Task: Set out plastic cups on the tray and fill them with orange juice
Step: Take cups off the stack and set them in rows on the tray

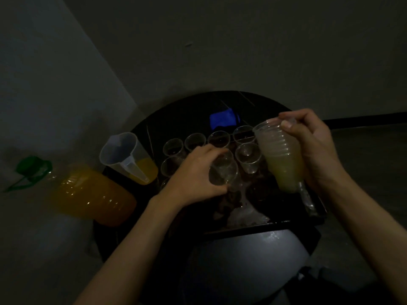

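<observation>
A dark tray point(264, 224) lies on a round black table, with several clear plastic cups point(247, 157) standing in rows on its far part. My left hand point(196, 175) grips one clear cup point(223, 170) just above the tray's middle. My right hand point(312, 150) holds a tilted stack of nested plastic cups point(279, 157) in a plastic sleeve over the tray's right side. A clear jug point(125, 157) with a little orange juice stands left of the tray. A big bottle of orange juice point(92, 194) with a green cap stands further left.
A blue cloth point(223, 118) lies on the table behind the cups. The table point(176, 115) stands in a corner, with walls behind and to the left. The scene is very dim. My lap shows below the tray's near edge.
</observation>
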`<action>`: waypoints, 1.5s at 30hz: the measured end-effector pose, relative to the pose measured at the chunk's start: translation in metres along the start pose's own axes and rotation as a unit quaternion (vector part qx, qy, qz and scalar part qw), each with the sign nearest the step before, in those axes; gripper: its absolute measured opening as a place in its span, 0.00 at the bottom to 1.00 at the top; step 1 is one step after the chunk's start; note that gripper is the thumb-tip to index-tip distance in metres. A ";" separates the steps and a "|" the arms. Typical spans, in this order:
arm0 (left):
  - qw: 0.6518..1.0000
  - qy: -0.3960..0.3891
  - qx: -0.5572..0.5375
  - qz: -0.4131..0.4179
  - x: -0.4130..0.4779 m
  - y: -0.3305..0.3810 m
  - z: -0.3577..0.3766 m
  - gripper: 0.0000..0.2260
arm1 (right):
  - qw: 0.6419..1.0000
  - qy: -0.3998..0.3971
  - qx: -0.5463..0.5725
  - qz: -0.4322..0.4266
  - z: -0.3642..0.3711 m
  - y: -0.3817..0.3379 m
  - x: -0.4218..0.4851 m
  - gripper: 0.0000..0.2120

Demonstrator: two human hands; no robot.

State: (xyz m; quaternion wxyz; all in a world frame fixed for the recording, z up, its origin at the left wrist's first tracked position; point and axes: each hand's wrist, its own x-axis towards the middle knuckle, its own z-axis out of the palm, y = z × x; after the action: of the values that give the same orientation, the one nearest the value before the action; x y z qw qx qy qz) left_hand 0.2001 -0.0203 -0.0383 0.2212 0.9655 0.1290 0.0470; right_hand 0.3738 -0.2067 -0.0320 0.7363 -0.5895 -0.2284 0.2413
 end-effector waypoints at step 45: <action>0.992 0.101 -0.067 -0.039 -0.002 0.003 0.031 0.26 | 1.000 -0.019 0.020 -0.010 0.004 -0.002 -0.006 0.19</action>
State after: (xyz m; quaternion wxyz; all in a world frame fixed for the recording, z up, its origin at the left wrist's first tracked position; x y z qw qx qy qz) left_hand 0.2031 -0.0367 -0.0646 0.2731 0.9330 0.1847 0.1440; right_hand 0.3668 -0.2077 -0.0293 0.7461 -0.5673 -0.2432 0.2496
